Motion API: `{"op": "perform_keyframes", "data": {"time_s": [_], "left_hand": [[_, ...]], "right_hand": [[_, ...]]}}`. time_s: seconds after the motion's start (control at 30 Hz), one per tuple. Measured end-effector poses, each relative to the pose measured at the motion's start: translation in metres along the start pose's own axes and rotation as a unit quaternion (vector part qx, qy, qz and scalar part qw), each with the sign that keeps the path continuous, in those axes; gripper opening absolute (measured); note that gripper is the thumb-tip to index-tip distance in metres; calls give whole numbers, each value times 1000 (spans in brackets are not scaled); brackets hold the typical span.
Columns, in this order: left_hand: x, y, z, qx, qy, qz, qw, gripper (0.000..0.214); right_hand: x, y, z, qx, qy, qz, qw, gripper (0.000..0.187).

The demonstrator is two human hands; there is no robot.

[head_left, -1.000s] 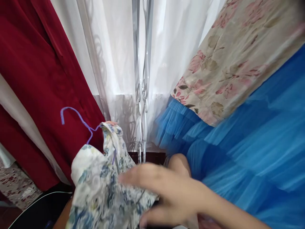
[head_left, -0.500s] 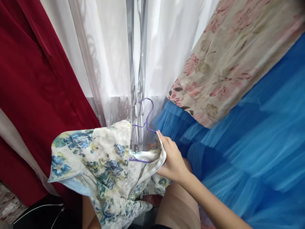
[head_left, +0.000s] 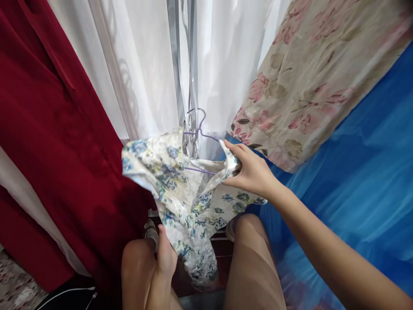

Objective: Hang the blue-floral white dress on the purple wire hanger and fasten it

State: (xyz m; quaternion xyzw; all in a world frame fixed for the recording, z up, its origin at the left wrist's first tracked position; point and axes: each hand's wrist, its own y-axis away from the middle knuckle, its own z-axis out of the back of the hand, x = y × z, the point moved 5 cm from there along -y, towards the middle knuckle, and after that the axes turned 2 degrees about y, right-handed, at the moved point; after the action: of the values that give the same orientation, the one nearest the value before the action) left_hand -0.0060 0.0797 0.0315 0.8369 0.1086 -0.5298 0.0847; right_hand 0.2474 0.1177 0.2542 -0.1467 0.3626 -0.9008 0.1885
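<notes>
A white short-sleeved garment with blue flowers [head_left: 171,172] hangs on a purple hanger [head_left: 201,125], its neckline spread open and its lower part bunched and narrow. My right hand [head_left: 253,170] grips the neckline at the right shoulder, thumb below and fingers along the edge. Low on the garment's left side is my left hand [head_left: 166,254], its thumb up along the cloth. The rest of its fingers are hidden behind the fabric, closed around it. The hanger's hook points up and touches nothing that I can make out.
White curtains [head_left: 148,64] hang ahead, with grey ribbon-like strips [head_left: 190,64] between them. Red cloth [head_left: 64,150] hangs at left. Beige rose-patterned cloth [head_left: 300,94] and blue tulle [head_left: 355,193] fill the right. A white cable [head_left: 67,292] lies at lower left. My bare knees flank the garment.
The garment and hanger have moved up and away from me, shifting rightward. My right hand has gone with them. My left hand, hidden before, now shows at the garment's lower left side.
</notes>
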Motion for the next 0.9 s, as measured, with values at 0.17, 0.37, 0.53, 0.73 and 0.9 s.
{"op": "perform_keyframes", "data": {"time_s": [0.17,0.37,0.53,0.73,0.9], "left_hand": [[20,23,-5,14,-25,28,999,68],[32,28,-22,-19,-25,14,999,45],[56,33,-15,-22,-55,29,998,38],[73,39,-6,-21,-79,23,996,60],[75,33,3,-39,-98,25,994,64]], "right_hand": [[11,4,-1,45,-12,82,996,102],[33,28,8,60,-29,145,987,86],[62,92,-25,-66,-240,-18,968,54],[55,184,-127,-39,-443,-367,817,20],[55,187,-141,128,-451,-326,821,35]]}}
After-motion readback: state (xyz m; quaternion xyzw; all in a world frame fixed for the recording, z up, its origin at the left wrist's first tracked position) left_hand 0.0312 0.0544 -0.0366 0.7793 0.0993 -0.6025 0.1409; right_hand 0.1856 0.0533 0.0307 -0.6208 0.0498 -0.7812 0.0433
